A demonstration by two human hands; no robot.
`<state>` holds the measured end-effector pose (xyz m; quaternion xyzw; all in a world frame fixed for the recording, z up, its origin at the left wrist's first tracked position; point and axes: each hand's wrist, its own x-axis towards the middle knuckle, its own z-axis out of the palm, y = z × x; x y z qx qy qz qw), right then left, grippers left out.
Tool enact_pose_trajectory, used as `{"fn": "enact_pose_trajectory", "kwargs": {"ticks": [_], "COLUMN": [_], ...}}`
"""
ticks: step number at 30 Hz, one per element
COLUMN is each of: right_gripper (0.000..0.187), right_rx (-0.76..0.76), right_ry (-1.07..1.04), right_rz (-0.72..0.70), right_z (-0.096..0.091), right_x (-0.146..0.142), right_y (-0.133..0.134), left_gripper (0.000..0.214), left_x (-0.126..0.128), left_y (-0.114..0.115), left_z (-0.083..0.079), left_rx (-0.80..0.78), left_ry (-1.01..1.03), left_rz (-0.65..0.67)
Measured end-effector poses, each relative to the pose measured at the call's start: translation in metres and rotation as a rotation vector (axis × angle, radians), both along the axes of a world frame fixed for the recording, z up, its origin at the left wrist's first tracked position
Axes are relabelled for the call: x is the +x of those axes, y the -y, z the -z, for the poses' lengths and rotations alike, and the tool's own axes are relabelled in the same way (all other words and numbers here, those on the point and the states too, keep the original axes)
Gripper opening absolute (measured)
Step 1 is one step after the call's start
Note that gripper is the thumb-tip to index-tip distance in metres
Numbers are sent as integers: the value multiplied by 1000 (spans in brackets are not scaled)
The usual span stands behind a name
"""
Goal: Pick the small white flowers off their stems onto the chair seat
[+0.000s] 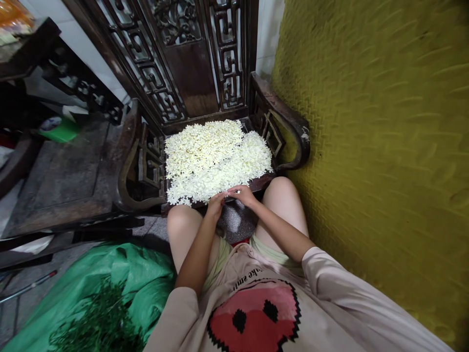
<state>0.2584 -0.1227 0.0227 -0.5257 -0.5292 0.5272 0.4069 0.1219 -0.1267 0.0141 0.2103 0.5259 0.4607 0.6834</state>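
The person's left hand (pixel 217 203) and right hand (pixel 243 194) meet at the fingertips over the front edge of a dark wooden armchair (pixel 263 182), between the bare knees. The fingers are bent inward and close together, with a tiny pale bit showing near the tips; it is too small to tell how tightly either grip is closed, or which hand has hold of it. The white flowers (pixel 252 155) lie loose on the seat just beyond the hands, spreading along the front and up the right side, while a creamier, yellowish heap of flower buds (pixel 201 144) covers the back and left part, the two running into each other. Behind them rises the carved lattice backrest (pixel 196 73), and a curved armrest stands on either side. To the left, a green roll of tape (pixel 60 128) sits on a dark wooden surface (pixel 60 181). Nearer the person, leafy green stems (pixel 98 320) lie on a crumpled green sheet (pixel 120 266). A yellow panel with a raised pattern (pixel 377 146) fills the right side.
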Motion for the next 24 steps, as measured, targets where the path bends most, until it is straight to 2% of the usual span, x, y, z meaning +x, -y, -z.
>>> {"fn": "enact_pose_trajectory", "kwargs": {"ticks": [14, 20, 24], "right_gripper": [28, 27, 30], "right_rx": [-35, -17, -59], "right_ry": [-29, -15, -97], "right_rz": [77, 59, 19], "right_z": [-4, -9, -12], "right_x": [-2, -3, -4], "right_y": [1, 2, 3], "left_gripper": [25, 27, 28], "left_x": [-1, -1, -3], "left_y": [4, 4, 3], "left_z": [-7, -10, -11], "left_rx": [7, -10, 4], "left_ry": [183, 214, 246], "left_rz": [52, 65, 47]}}
